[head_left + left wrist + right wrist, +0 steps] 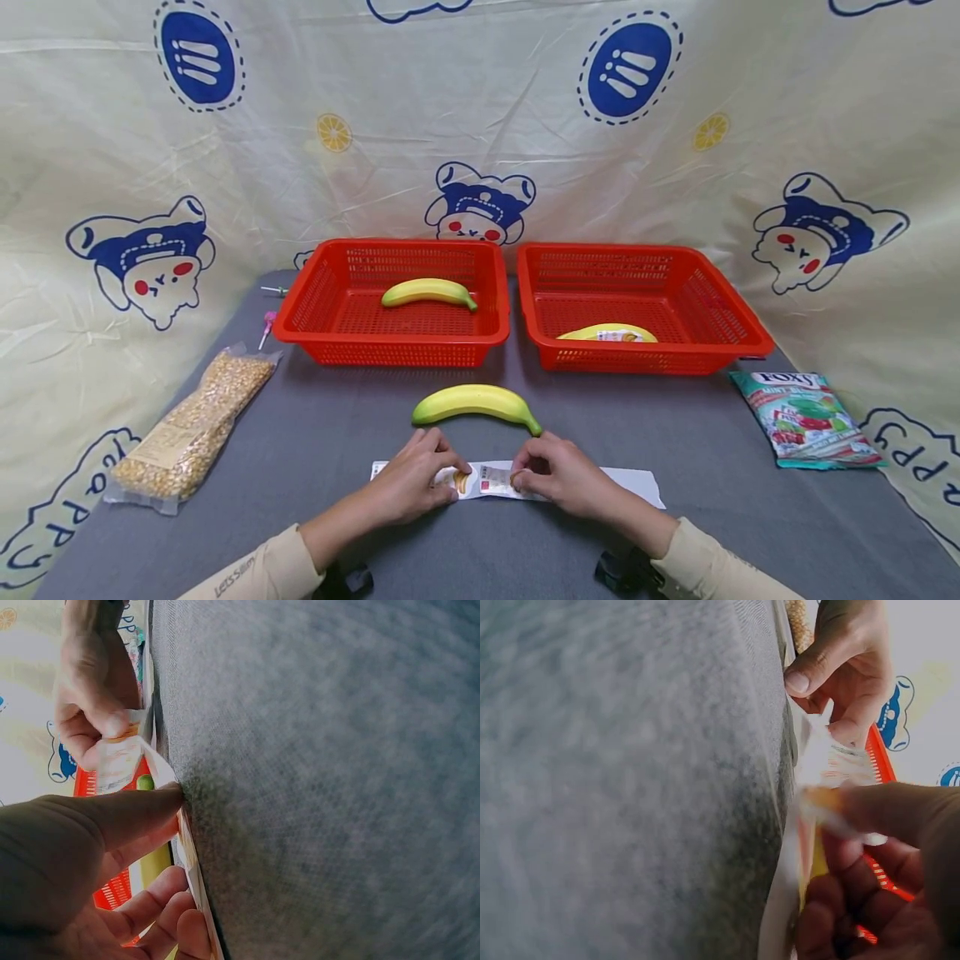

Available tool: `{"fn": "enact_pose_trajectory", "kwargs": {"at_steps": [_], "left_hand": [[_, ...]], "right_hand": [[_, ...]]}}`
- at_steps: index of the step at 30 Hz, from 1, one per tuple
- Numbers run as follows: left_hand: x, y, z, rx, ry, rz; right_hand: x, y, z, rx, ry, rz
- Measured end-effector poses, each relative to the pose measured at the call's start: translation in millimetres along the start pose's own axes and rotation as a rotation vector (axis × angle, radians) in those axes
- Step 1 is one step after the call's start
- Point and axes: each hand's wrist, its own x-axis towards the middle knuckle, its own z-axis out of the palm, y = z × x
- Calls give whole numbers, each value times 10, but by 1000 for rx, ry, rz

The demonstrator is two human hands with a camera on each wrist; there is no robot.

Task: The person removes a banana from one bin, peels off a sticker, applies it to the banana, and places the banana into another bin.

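A white strip of stickers (633,482) lies across the grey table. At its left part my left hand (416,475) holds the strip between thumb and fingers. My right hand (566,475) pinches the end of a printed sticker (124,757), which stands partly lifted from the backing in the left wrist view. Between the hands, printing with a banana picture and a red square shows on the strip. A yellow banana (472,402) with greenish ends lies just beyond both hands, touched by neither. The right fingertips are partly blurred in the right wrist view.
Two red baskets stand behind: the left basket (390,337) holds a plain banana (427,291), the right basket (645,346) a banana with a sticker (618,335). A bag of corn kernels (195,425) lies left, a green candy bag (806,421) right. A pink lollipop (268,322) lies near the left basket.
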Motion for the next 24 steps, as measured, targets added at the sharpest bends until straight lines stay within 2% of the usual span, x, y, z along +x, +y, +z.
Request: {"fn": "enact_pose_trajectory", "kwargs": {"at_steps": [2, 4, 11, 19, 24], "left_hand": [[3, 3, 1, 0, 3, 3], [3, 5, 4, 1, 7, 7], [12, 32, 0, -6, 56, 0], [74, 151, -13, -252, 133, -30], [109, 193, 2, -324, 180, -47]], "right_hand": [[-12, -25, -29, 68, -5, 32], [-20, -55, -58, 92, 14, 42], [-10, -156, -103, -46, 156, -22], [66, -281, -84, -64, 188, -14], [88, -340, -66, -59, 195, -47]]}}
